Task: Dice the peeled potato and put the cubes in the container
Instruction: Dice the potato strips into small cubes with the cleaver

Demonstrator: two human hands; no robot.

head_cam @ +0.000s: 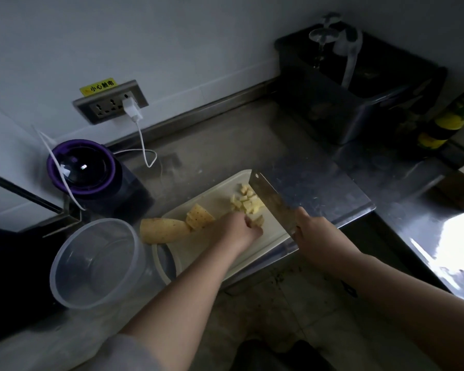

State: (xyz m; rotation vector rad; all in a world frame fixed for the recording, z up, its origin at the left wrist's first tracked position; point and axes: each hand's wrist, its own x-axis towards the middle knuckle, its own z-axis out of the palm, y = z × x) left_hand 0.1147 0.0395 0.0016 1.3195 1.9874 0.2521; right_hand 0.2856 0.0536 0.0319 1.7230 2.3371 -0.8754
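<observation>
A white cutting board lies on the steel counter. On it are a pile of potato cubes, some potato slices and a large uncut potato piece hanging over the board's left edge. My left hand is curled over a few potato pieces near the cubes. My right hand grips the handle of a cleaver, whose blade stands on the board just right of the cubes. A clear round plastic container sits to the left of the board with nothing in it.
A purple-rimmed appliance stands behind the container, with a white cable running to a wall socket. A dark steel bin sits at the back right, yellow-capped bottles beside it. The counter edge runs just past the board.
</observation>
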